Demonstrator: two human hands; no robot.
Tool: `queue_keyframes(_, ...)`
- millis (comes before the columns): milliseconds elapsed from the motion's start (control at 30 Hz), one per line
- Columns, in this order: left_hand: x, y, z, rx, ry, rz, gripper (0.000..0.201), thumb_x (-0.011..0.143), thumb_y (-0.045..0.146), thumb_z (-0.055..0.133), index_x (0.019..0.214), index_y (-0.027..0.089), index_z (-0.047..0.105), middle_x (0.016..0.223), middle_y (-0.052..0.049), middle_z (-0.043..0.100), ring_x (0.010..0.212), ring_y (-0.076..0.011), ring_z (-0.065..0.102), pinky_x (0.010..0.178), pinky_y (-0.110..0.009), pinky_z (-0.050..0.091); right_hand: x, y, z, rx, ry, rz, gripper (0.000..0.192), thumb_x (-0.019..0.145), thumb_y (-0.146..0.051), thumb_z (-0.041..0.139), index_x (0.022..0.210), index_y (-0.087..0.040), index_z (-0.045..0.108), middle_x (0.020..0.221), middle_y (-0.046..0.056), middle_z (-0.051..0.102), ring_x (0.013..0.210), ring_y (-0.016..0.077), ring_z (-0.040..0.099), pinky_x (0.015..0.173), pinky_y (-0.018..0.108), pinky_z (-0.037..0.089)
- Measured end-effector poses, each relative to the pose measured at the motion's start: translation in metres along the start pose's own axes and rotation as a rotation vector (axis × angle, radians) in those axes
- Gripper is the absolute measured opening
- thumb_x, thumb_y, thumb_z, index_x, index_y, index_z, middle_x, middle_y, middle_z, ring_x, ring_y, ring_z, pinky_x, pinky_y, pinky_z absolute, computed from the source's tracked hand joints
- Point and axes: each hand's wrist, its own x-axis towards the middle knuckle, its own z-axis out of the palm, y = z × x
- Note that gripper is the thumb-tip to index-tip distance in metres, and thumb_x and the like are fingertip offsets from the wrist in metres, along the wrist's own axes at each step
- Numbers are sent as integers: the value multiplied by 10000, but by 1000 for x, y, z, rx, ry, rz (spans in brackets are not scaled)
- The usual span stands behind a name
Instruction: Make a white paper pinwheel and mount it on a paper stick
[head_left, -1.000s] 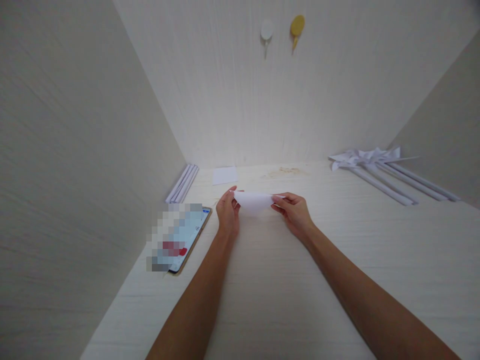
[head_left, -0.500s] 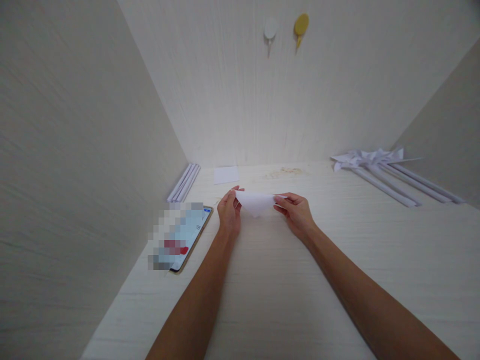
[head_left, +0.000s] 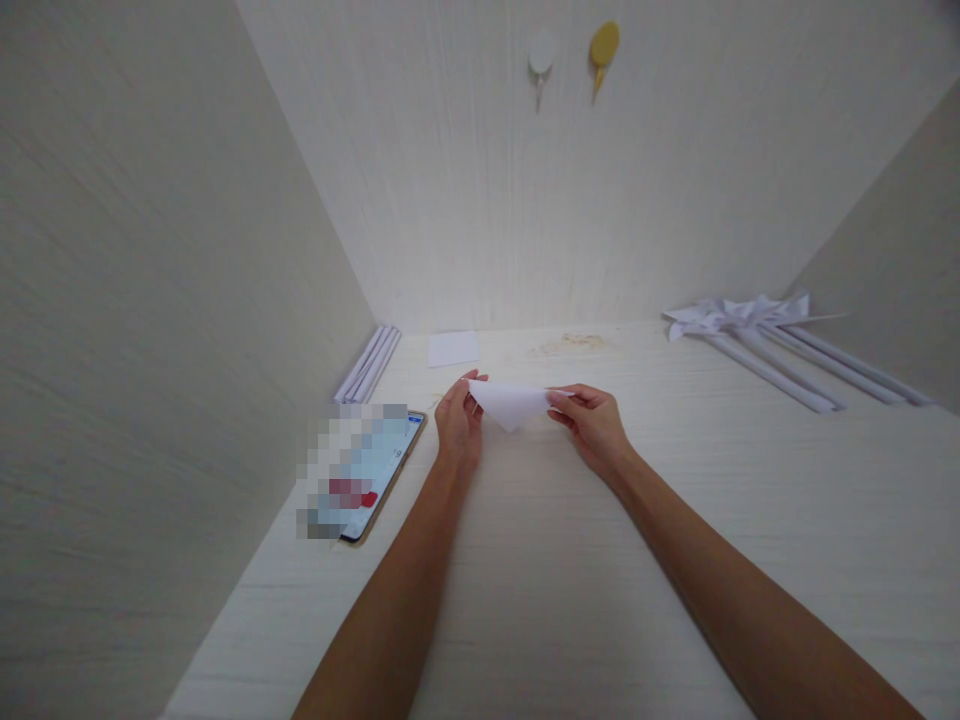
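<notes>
Clock reference: centre is the white paper [head_left: 511, 402]; 12 o'clock faces the back wall [head_left: 465, 220].
Paper location: between both hands, triangular in outline, long edge at 12, point towards 6. Contact with the tabletop [head_left: 525, 580] cannot be confirmed.
Slipped corner: probable cause is the small contact area; each hand grips only an end, so a light pinch may release.
Skewed layers: the paper appears folded; unequal pull could shift one layer against the other.
Stray crease: excess pressure inward from 3 and 9 could buckle the unsupported middle.
Phone clearance: the phone [head_left: 384, 470] lies at 8, near the left forearm [head_left: 405, 570]; a sideways sweep of that arm could knock it.
Left hand: at 9, palm partly turned inward; fingers narrowed on the paper's left corner, fingertips towards 12.
Right hand: at 3, back of the hand upward; thumb and fingers [head_left: 561, 398] pinch the right corner and point towards 9.
Forearms: the left forearm enters from 7, the right forearm [head_left: 720, 570] from 4 to 5; they converge on the paper, wrists nearly straight.
Paper pinwheels: a group [head_left: 739, 318] lies between 2 and 3, well apart from the right hand.
</notes>
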Motion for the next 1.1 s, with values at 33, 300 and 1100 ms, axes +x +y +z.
queue_keyframes(33,0,0,0,-7,7,-5,131,664,222,563,734,137,634,717,-34,647,672,-97,571,646,-223,398,0,0,0,-4,-1,-5,194,398,-269,780,524,-186,660,559,-9,646,528,82,561,533,221,482)
queue_keyframes(300,0,1,0,-44,-38,10,124,651,235,615,744,160,646,735,-20,651,656,-84,565,637,-216,391,1,1,-1,-9,-11,-20,204,398,-285,781,537,-193,664,571,-10,654,538,83,567,535,217,481)
queue_keyframes(1100,0,6,-3,-45,-185,-16,139,629,252,658,746,179,647,775,-14,650,679,-88,558,664,-229,404,2,-1,-3,78,8,9,226,383,-268,794,547,-183,664,560,-30,631,518,45,546,499,146,477)
